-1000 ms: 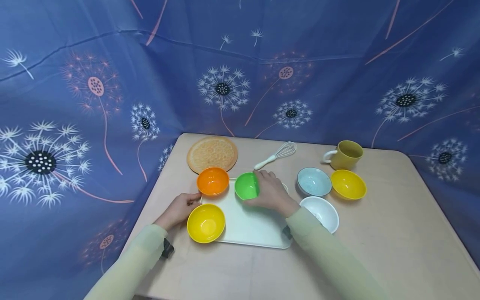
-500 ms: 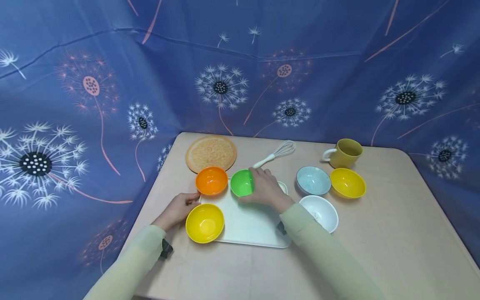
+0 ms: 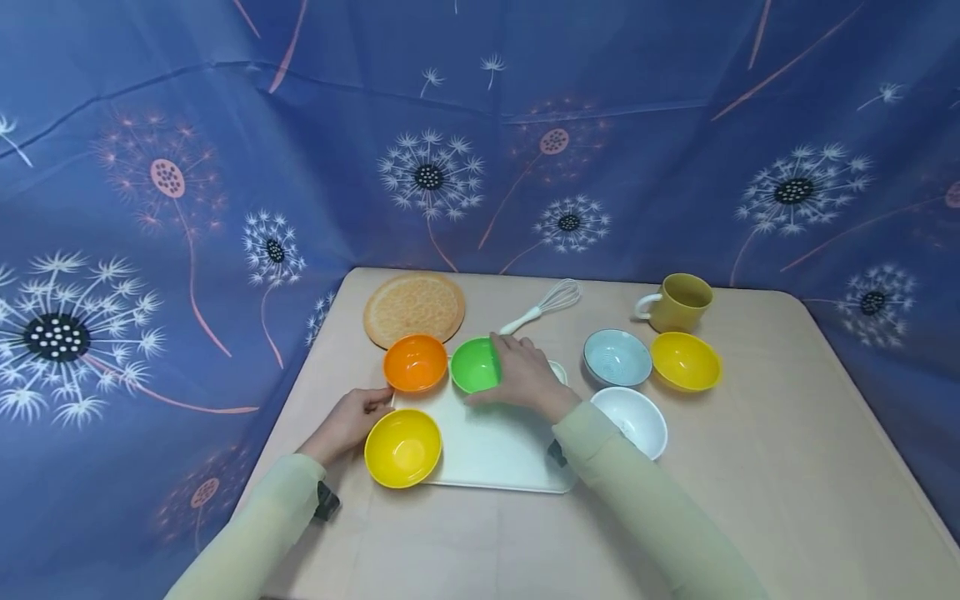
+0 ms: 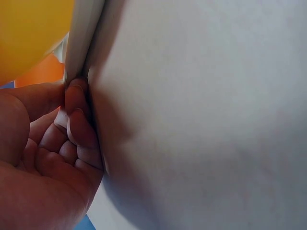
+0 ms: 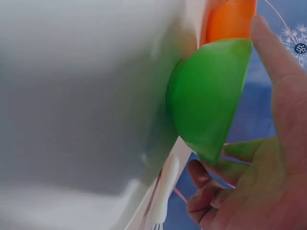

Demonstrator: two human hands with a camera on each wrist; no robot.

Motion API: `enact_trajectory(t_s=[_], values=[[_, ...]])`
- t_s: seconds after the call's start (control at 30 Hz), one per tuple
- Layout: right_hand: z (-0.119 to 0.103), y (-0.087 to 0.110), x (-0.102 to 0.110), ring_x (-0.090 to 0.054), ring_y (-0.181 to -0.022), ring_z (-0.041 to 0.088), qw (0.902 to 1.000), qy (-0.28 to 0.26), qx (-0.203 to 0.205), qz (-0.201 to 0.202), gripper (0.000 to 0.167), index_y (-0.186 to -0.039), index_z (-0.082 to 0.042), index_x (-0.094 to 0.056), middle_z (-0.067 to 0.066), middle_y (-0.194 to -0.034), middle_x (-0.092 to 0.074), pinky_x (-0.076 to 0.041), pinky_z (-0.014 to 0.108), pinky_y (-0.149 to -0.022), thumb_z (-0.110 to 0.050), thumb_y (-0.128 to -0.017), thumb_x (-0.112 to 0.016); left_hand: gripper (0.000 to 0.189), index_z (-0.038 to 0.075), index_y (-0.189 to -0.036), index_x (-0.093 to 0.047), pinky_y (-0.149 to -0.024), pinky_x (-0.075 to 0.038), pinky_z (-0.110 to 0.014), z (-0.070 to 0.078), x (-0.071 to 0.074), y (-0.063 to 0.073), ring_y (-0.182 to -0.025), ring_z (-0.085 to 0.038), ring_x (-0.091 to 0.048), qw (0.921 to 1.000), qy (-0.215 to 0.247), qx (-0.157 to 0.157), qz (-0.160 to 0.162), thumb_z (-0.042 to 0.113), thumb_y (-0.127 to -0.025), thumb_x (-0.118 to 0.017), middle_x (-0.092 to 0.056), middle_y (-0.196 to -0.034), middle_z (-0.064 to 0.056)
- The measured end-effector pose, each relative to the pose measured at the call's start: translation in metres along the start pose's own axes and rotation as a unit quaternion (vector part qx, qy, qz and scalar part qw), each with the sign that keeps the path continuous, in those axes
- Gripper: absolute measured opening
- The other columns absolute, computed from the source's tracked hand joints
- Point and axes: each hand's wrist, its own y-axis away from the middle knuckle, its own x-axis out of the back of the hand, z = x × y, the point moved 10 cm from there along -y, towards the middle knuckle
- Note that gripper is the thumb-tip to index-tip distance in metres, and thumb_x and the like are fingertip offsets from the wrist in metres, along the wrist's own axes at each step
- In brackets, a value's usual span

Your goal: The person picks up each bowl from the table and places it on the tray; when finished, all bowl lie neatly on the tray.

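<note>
In the head view my right hand [image 3: 525,375] grips a green bowl [image 3: 472,367] over the back of a white tray [image 3: 487,446]. The right wrist view shows the thumb at one side of the green bowl's [image 5: 206,91] rim and fingers at the other; its base is close against the tray. My left hand [image 3: 351,423] pinches the tray's left edge [image 4: 82,43], with fingertips curled against it. An orange bowl [image 3: 415,364] sits at the tray's back left corner, right beside the green one. A yellow bowl [image 3: 403,448] stands at the front left corner.
A round pizza-like board [image 3: 415,308] and a whisk [image 3: 543,305] lie behind the tray. To its right stand a light blue bowl [image 3: 617,358], a white bowl [image 3: 633,421], another yellow bowl [image 3: 686,362] and a mustard mug [image 3: 681,302]. A blue patterned cloth [image 3: 465,233] rises behind the table.
My right hand has shifted the green bowl a little left, up beside the orange bowl. The left hand keeps its hold on the tray edge. The head view has swung slightly.
</note>
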Motion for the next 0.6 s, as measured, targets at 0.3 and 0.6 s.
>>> enact_trajectory(t_s=[0.3, 0.6], values=[[0.024, 0.026, 0.035, -0.042, -0.135, 0.038, 0.9997, -0.003, 0.014, 0.022, 0.123, -0.163, -0.008, -0.035, 0.011, -0.163, -0.039, -0.037, 0.059, -0.110, -0.069, -0.069, -0.087, 0.051, 0.009, -0.151, -0.054, -0.083, -0.048, -0.034, -0.003, -0.001, 0.001, -0.105, -0.026, -0.056, 1.0000, -0.002, 0.009, 0.000, 0.020, -0.104, -0.068, -0.064, -0.141, -0.010], [0.107, 0.088, 0.089, -0.030, -0.146, 0.044, 0.9959, 0.015, -0.004, 0.089, 0.115, -0.162, -0.007, -0.037, 0.018, -0.163, -0.036, -0.026, 0.067, -0.115, -0.075, -0.078, -0.077, 0.050, 0.011, -0.152, -0.054, -0.087, -0.050, -0.038, -0.003, -0.002, 0.002, -0.107, -0.027, -0.056, 0.9997, 0.011, 0.019, -0.004, 0.019, -0.104, -0.066, -0.058, -0.148, -0.012]])
